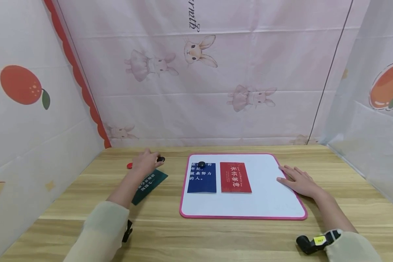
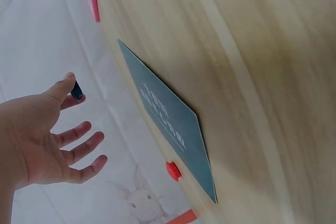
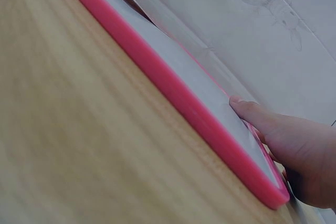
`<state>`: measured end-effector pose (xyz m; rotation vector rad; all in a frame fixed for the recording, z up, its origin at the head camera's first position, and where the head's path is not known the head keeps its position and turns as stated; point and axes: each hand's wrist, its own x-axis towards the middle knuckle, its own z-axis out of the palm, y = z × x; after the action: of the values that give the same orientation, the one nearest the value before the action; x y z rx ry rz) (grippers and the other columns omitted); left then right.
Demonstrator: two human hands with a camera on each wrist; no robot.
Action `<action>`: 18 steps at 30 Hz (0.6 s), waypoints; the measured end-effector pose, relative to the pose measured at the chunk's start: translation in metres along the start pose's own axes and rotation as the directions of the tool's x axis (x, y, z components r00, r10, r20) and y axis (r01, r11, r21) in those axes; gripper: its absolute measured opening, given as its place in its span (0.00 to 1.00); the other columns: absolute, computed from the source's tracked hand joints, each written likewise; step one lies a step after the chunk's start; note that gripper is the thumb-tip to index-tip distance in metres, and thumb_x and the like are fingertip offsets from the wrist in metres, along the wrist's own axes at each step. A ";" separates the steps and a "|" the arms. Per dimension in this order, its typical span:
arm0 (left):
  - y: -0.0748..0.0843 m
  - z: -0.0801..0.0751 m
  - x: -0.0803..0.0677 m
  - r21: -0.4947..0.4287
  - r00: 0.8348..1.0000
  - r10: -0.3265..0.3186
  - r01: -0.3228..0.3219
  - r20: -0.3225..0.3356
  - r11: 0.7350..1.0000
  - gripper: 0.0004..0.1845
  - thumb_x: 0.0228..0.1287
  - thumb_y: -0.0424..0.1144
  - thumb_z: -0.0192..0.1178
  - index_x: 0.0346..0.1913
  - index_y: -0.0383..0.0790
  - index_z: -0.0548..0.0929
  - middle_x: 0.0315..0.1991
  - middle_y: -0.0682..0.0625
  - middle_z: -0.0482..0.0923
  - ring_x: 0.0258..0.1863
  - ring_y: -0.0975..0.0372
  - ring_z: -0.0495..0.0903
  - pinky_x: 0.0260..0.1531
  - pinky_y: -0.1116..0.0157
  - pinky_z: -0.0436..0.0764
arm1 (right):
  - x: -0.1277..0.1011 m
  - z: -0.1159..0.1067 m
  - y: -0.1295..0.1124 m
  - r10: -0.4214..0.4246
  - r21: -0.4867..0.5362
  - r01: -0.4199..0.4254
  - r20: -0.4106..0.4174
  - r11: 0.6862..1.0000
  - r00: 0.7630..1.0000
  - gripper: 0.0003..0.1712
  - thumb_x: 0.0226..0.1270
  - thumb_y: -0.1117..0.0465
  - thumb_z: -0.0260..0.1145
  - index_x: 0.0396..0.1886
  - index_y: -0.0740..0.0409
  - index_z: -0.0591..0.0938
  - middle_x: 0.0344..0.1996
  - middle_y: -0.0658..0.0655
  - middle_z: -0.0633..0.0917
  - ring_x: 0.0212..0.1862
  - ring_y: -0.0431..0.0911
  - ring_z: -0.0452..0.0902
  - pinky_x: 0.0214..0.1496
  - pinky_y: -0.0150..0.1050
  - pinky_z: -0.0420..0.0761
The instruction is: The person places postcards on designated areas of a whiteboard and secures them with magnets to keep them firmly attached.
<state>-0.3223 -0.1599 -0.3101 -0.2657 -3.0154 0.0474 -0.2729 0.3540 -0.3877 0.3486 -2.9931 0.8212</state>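
Observation:
My left hand [image 1: 144, 162] pinches a round black magnet [image 2: 77, 91] between thumb and index finger, its other fingers spread loosely. It is above the table, by a dark green card [image 1: 150, 185] with white writing. A red magnet [image 1: 129, 166] lies beside that card. My right hand [image 1: 299, 182] rests at the right edge of a pink-framed whiteboard [image 1: 249, 206], thumb on the white surface and fingers extended along the frame. On the board are a blue card [image 1: 201, 185], with another black magnet [image 1: 201, 164] on its upper part, and a red card [image 1: 235, 178] with white writing.
The wooden table [image 1: 216, 240] meets a pink rabbit-print curtain [image 1: 183, 120] behind the board. Pale sheets with fruit prints hang at the left [image 1: 23, 145] and right. A black strapped device [image 1: 314, 243] sits on my right wrist.

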 end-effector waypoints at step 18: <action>0.023 -0.002 0.007 -0.021 1.000 0.018 -0.018 -0.003 1.000 0.21 0.64 0.52 0.55 0.55 0.44 0.75 0.45 0.38 0.68 0.41 0.45 0.71 0.37 0.44 0.73 | -0.001 0.000 0.000 -0.001 0.002 0.001 0.004 1.000 1.000 0.42 0.64 0.40 0.54 0.68 0.65 0.59 0.64 0.75 0.54 0.64 0.73 0.37 0.58 0.68 0.34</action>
<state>-0.3249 -0.1360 -0.3080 -0.2953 -3.0128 0.0169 -0.2721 0.3539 -0.3874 0.3526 -2.9956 0.8250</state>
